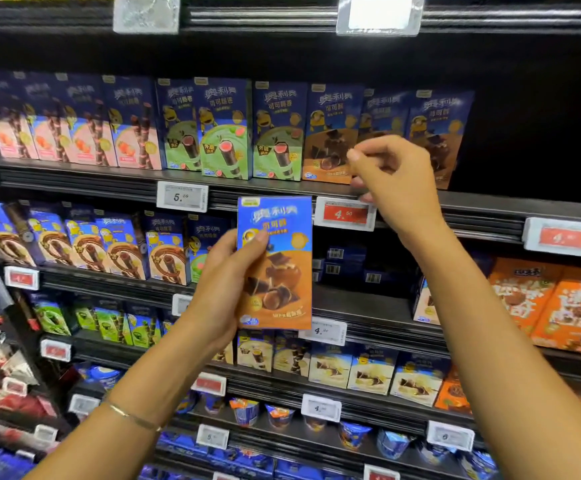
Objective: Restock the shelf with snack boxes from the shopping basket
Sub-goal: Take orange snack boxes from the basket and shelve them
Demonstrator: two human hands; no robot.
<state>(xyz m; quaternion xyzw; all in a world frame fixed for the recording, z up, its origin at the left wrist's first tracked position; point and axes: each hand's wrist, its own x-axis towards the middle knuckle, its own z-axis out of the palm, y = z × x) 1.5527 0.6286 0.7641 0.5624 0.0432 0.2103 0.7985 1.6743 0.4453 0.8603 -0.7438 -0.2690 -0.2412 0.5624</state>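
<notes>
Our left hand (221,282) grips the snack box (277,268), fingers curled round its left edge, just below the front edge of the shelf (109,181). Our right hand (396,181) hangs before the brown boxes (434,133), fingers curled, nothing visibly held.

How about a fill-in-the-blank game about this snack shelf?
1. The held snack box is in the person's ____ hand.
2. The white price tag under the green boxes starts with the number ____.
3. The boxes left of the green ones are blue on top and ____ below.
4. The right hand is raised above a ____ price tag.

Missing words: left, 5, pink, red.
</notes>
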